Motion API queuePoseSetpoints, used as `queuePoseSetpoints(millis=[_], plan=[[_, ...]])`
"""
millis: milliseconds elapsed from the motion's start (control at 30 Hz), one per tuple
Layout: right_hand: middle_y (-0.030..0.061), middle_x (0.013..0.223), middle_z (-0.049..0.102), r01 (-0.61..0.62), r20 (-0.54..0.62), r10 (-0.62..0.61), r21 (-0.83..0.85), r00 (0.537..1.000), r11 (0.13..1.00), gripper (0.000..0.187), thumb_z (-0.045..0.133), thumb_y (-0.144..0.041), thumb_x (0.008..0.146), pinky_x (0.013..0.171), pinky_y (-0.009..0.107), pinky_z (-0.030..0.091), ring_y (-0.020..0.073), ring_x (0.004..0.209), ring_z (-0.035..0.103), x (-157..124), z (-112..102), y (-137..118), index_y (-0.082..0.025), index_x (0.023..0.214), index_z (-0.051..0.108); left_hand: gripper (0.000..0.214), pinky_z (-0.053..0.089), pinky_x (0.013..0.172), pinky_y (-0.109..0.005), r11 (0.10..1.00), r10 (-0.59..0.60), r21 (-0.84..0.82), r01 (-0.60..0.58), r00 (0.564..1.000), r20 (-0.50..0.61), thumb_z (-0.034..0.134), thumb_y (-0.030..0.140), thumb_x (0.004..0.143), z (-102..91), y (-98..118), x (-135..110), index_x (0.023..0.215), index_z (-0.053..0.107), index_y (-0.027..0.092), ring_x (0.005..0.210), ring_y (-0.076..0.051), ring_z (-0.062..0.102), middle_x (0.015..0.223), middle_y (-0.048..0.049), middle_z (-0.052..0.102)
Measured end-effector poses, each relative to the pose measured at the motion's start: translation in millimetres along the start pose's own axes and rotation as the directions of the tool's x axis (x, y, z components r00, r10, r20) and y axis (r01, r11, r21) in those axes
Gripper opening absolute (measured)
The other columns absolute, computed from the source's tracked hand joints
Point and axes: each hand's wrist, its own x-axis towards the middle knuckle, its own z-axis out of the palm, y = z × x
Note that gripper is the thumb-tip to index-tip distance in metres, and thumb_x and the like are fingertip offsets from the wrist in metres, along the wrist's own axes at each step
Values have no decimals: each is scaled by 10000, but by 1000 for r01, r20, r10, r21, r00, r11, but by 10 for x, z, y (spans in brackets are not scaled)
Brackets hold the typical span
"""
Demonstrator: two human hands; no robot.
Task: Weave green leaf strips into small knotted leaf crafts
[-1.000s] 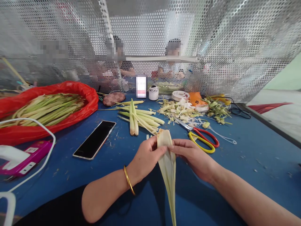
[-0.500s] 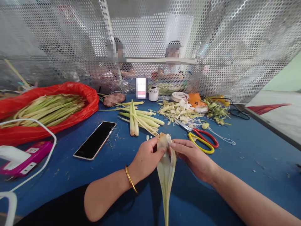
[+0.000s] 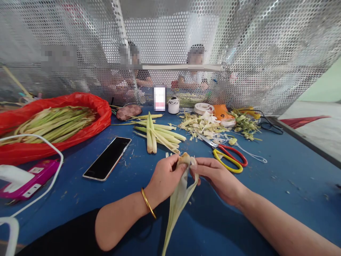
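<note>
Both hands pinch the top of a pale yellow-green leaf strip [image 3: 179, 199] above the blue table [image 3: 279, 192]. My left hand [image 3: 165, 177], with a gold bangle on the wrist, grips its folded upper end from the left. My right hand [image 3: 215, 176] grips the same end from the right. The strip hangs down toward me, its tail swung to the left. A few trimmed stalks [image 3: 157, 135] lie just beyond my hands. Red-and-yellow scissors [image 3: 229, 158] lie to the right of my right hand.
A red bag of green stalks [image 3: 53, 124] sits at the left. A black phone [image 3: 108, 158], a pink device [image 3: 29, 179] with a white cable, a pile of leaf scraps [image 3: 207, 126], tape rolls and a perforated metal screen [image 3: 239, 53] surround the work area. People sit behind the screen.
The flat top of the leaf strip has been folded down into a small bunch between my fingers. The hanging tail has narrowed and swung left.
</note>
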Motion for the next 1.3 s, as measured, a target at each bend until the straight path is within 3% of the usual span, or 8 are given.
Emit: queuePoseSetpoints(millis=[233,367,533,600,700,833,1000,1300], plan=[[10,682,556,100,-8,-100,-23,995,995,263,618,-385,838,624,269,385,132,634,475,-28,4,-44,-167,694,640,312,367,530,-229,957,-151,-249,152,988,21,601,463,804,18,22,11,718,598,163,535,-113,468,612,19,583],[7,675,570,137,-152,-144,-52,978,989,288,633,-433,828,624,269,397,131,630,478,2,1,-24,-172,707,641,366,403,565,-246,866,-223,-412,284,956,191,663,517,744,28,85,-13,790,660,154,602,-137,531,690,-13,629],[4,661,582,169,-259,-195,-119,946,978,325,605,-466,852,645,277,404,144,653,502,12,-12,-2,-188,686,626,381,447,621,-262,784,-277,-443,435,884,377,761,460,654,50,135,-60,842,704,134,653,-144,560,716,-23,631],[10,687,602,185,-260,-212,-123,942,975,326,587,-466,867,655,280,414,150,667,518,5,-14,1,-192,694,625,374,457,631,-262,766,-293,-457,453,878,379,782,434,636,64,131,-72,841,696,133,651,-139,566,722,-19,635],[17,711,621,243,-280,-281,-164,918,956,313,556,-444,897,666,282,429,155,672,534,-22,-5,-3,-198,714,624,330,444,586,-239,785,-298,-471,402,912,281,758,411,675,75,110,-67,835,667,137,600,-117,540,707,-5,624],[20,715,617,414,-286,-472,-243,834,877,271,507,-340,946,669,295,444,161,680,566,-91,25,-21,-211,729,608,235,411,519,-220,857,-285,-414,307,951,117,665,374,768,71,83,-37,788,599,149,541,-108,507,623,22,564],[16,714,573,647,-282,-683,-221,674,730,211,506,-213,944,650,346,490,182,689,600,-211,82,-76,-219,758,605,166,419,527,-221,927,-235,-297,230,972,20,601,330,811,66,48,-6,783,572,169,554,-111,511,624,33,541],[12,686,478,794,-378,-812,-253,445,553,187,579,-201,899,479,327,487,161,607,540,-421,106,-342,-204,728,656,194,354,463,-228,994,-106,-22,106,994,-39,526,363,849,14,-132,84,795,569,182,437,-108,457,531,44,498]])
